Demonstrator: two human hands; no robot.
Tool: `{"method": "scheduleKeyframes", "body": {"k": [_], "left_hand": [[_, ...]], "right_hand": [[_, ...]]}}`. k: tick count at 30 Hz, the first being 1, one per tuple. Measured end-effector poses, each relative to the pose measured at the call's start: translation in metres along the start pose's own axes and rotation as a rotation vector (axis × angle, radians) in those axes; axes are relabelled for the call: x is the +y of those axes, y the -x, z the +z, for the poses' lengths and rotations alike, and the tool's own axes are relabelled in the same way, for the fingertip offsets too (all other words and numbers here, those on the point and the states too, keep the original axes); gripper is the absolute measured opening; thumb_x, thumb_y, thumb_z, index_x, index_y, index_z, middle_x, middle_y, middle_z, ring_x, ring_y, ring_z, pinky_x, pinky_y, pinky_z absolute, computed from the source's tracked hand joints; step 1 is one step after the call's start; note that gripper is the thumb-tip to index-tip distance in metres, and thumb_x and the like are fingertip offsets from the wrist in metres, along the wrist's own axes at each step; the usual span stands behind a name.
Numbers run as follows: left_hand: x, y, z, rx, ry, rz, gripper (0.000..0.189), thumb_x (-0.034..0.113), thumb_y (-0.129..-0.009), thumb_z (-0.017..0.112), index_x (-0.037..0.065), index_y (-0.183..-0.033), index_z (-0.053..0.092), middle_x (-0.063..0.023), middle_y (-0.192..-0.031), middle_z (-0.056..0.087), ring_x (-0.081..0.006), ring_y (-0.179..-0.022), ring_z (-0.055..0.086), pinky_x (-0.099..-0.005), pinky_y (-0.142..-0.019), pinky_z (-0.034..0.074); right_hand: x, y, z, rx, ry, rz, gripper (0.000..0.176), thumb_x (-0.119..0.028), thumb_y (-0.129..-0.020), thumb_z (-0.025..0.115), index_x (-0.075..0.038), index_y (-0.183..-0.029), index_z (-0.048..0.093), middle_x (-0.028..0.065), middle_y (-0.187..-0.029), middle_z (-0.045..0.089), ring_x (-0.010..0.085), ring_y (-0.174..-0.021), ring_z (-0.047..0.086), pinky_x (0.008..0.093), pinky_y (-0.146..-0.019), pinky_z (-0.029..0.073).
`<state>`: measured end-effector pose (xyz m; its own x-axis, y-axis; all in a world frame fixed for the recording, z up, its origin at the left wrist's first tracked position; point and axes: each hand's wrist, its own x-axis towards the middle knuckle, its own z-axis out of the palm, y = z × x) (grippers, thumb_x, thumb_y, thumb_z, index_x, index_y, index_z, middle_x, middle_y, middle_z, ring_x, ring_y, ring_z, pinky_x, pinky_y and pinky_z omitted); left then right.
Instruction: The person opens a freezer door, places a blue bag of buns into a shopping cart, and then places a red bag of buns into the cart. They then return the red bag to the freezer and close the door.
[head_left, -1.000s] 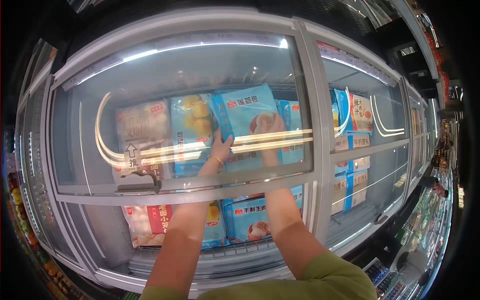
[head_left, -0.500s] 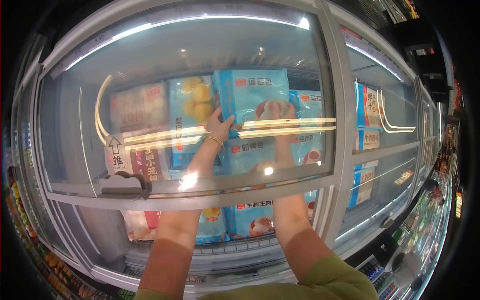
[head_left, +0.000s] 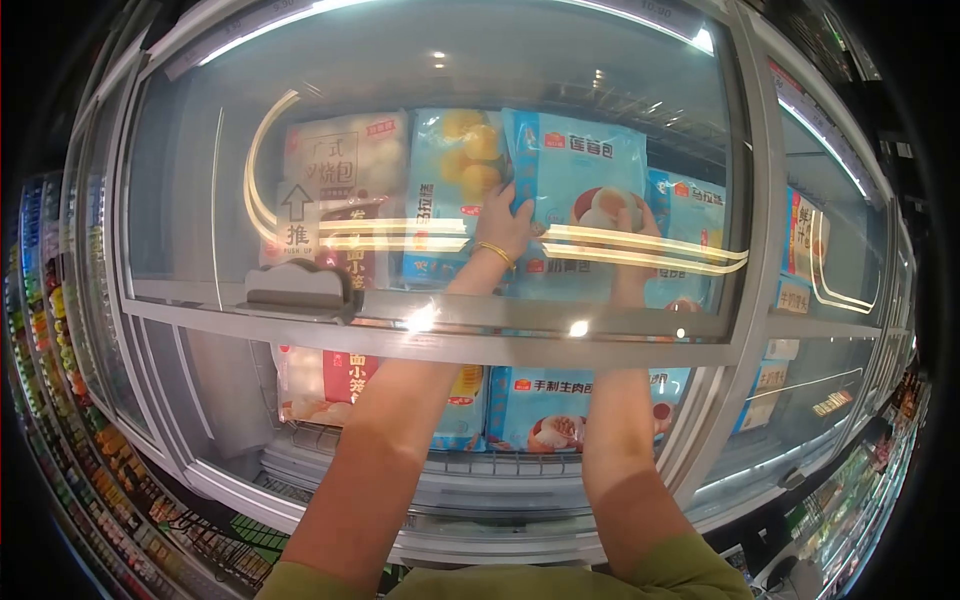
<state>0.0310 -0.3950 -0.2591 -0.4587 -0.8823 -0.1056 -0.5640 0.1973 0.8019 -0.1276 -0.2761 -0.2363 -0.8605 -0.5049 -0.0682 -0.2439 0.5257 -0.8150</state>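
Behind the freezer's sliding glass door, both my hands reach up from the gap below it. A light-blue bag of frozen buns [head_left: 575,170], with a picture of cut-open buns, stands upright among the other bags. My left hand [head_left: 505,222], with a gold bracelet at the wrist, grips its left edge. At its lower right side, my right hand [head_left: 635,235] is closed on the bag, its fingers partly blurred by the glass. A blue bag with yellow cakes [head_left: 465,150] is just left of my left hand. Another blue bag [head_left: 695,215] stands to the right.
The glass door's lower frame [head_left: 440,340] crosses above my forearms, with a grey handle [head_left: 300,292] at its left. White and red bags [head_left: 350,155] stand on the left. Below lie more blue bun bags [head_left: 540,425] near a wire rack. A second freezer section [head_left: 815,250] is at right.
The view has turned, so the freezer appears further right and higher. Both hands stay on the same blue bag, which shows little movement among its neighbours.
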Motion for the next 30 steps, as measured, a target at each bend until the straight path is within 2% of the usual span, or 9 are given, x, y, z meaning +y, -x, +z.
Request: {"method": "scheduleKeyframes", "body": {"k": [2, 7, 9, 15, 17, 18, 20, 27, 30], "left_hand": [[0.017, -0.005, -0.030, -0.237, 0.475, -0.320, 0.049, 0.031, -0.082, 0.060, 0.007, -0.124, 0.053, -0.0195, -0.109, 0.059, -0.0370, -0.099, 0.057, -0.0379, -0.090, 0.043], [0.050, -0.014, -0.090, -0.339, 0.749, -0.541, 0.040, 0.030, -0.088, 0.057, 0.009, -0.122, 0.053, -0.0091, -0.106, 0.061, -0.0217, -0.091, 0.062, -0.0346, -0.073, 0.054], [0.054, -0.010, -0.101, -0.350, 0.873, -0.578, 0.039, 0.030, -0.089, 0.056, 0.009, -0.123, 0.053, -0.0076, -0.107, 0.060, -0.0196, -0.090, 0.062, -0.0341, -0.071, 0.056], [0.049, 0.004, -0.111, -0.280, 0.788, -0.566, 0.041, 0.031, -0.091, 0.055, 0.006, -0.124, 0.051, -0.0105, -0.113, 0.058, -0.0248, -0.106, 0.057, -0.0361, -0.080, 0.054], [0.011, -0.002, -0.094, -0.311, 0.549, -0.230, 0.046, 0.035, -0.090, 0.054, 0.006, -0.126, 0.049, -0.0138, -0.121, 0.055, -0.0284, -0.111, 0.054, -0.0368, -0.089, 0.048], [0.014, 0.000, -0.095, -0.311, 0.559, -0.238, 0.046, 0.035, -0.090, 0.054, 0.006, -0.126, 0.049, -0.0138, -0.121, 0.055, -0.0284, -0.111, 0.054, -0.0368, -0.089, 0.048], [0.022, -0.004, -0.101, -0.328, 0.526, -0.232, 0.043, 0.038, -0.090, 0.055, 0.012, -0.125, 0.053, -0.0021, -0.113, 0.056, -0.0128, -0.100, 0.055, -0.0290, -0.078, 0.049], [0.060, 0.013, -0.125, -0.295, 0.431, -0.168, 0.040, 0.033, -0.091, 0.054, 0.009, -0.124, 0.054, -0.0065, -0.113, 0.059, -0.0134, -0.097, 0.058, -0.0271, -0.082, 0.048], [0.056, 0.022, -0.124, -0.326, 0.683, -0.257, 0.044, 0.026, -0.091, 0.055, 0.010, -0.131, 0.048, -0.0088, -0.119, 0.057, -0.0156, -0.101, 0.057, -0.0252, -0.084, 0.047]], "right_hand": [[0.007, 0.003, 0.002, 0.064, -0.071, -0.007, 0.043, -0.030, -0.084, 0.058, -0.004, -0.118, 0.059, 0.0170, -0.105, 0.064, 0.0252, -0.095, 0.062, 0.0355, -0.084, 0.047], [-0.070, 0.014, -0.018, 0.027, -0.204, 0.276, 0.036, -0.018, -0.085, 0.060, 0.000, -0.115, 0.061, 0.0145, -0.101, 0.067, 0.0187, -0.086, 0.064, 0.0283, -0.078, 0.049], [-0.074, 0.017, -0.016, 0.109, -0.323, 0.239, 0.034, -0.018, -0.084, 0.063, 0.001, -0.111, 0.063, 0.0134, -0.098, 0.067, 0.0161, -0.083, 0.063, 0.0259, -0.074, 0.049], [-0.087, 0.018, -0.031, 0.103, -0.360, 0.215, 0.031, -0.018, -0.085, 0.063, 0.001, -0.109, 0.064, 0.0086, -0.093, 0.066, 0.0134, -0.081, 0.062, 0.0248, -0.069, 0.049], [-0.096, 0.024, -0.039, 0.111, -0.443, 0.236, 0.029, -0.019, -0.085, 0.063, -0.001, -0.107, 0.065, 0.0065, -0.091, 0.065, 0.0129, -0.083, 0.061, 0.0249, -0.068, 0.050], [-0.103, 0.029, -0.043, 0.107, -0.430, 0.236, 0.029, -0.019, -0.085, 0.063, -0.001, -0.107, 0.065, 0.0065, -0.091, 0.065, 0.0129, -0.083, 0.061, 0.0249, -0.068, 0.050], [-0.121, 0.036, -0.051, 0.158, -0.514, 0.302, 0.028, -0.018, -0.085, 0.062, 0.001, -0.105, 0.066, 0.0112, -0.094, 0.067, 0.0152, -0.078, 0.064, 0.0251, -0.069, 0.052], [-0.110, 0.046, -0.057, 0.071, -0.718, 0.292, 0.031, -0.012, -0.086, 0.062, 0.002, -0.112, 0.059, 0.0092, -0.099, 0.062, 0.0150, -0.086, 0.061, 0.0273, -0.071, 0.051], [-0.102, 0.052, -0.061, 0.037, -0.715, 0.253, 0.032, -0.010, -0.085, 0.062, 0.002, -0.114, 0.058, 0.0075, -0.098, 0.061, 0.0127, -0.084, 0.059, 0.0260, -0.068, 0.050]]}}
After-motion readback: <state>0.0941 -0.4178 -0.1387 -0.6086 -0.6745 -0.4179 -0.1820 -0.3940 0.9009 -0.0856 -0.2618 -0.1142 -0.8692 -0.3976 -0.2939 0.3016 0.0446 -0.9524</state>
